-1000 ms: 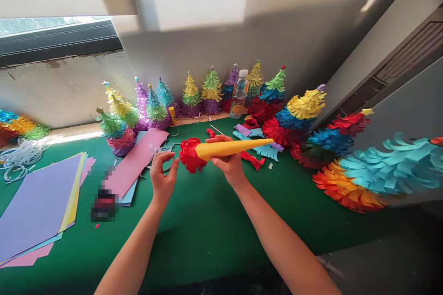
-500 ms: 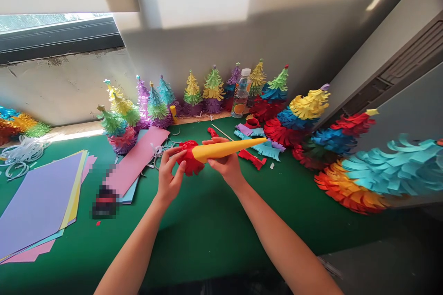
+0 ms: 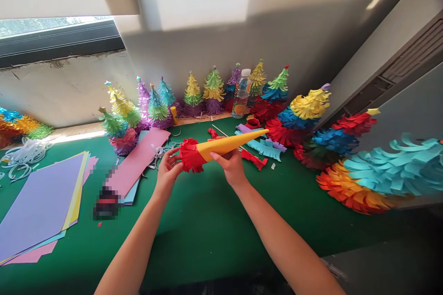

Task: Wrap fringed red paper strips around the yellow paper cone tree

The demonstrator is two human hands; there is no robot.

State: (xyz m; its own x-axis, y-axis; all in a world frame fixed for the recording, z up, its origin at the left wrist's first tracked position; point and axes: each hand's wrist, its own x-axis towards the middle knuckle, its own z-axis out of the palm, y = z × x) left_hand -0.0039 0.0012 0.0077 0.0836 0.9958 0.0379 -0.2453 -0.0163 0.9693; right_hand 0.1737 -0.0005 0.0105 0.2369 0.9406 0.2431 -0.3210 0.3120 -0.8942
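A yellow paper cone [image 3: 231, 143] lies sideways above the green table [image 3: 207, 221], its tip pointing right. A red fringed paper band [image 3: 190, 154] wraps its wide left end. My right hand [image 3: 231, 166] grips the cone from below, near the middle. Fingers of my left hand [image 3: 166, 173] pinch the red fringe at the cone's base.
Finished paper trees [image 3: 194, 94] line the back wall, and larger ones [image 3: 367, 166] lie at the right. A water bottle [image 3: 240, 94] and a glue stick [image 3: 174, 114] stand among them. Coloured sheets [image 3: 41, 203], a pink strip [image 3: 138, 159] and fringe scraps [image 3: 263, 147] lie on the table.
My left hand moved right from open air onto the red fringe and closed on it. The cone's tip rose a little; the right hand kept its grip.
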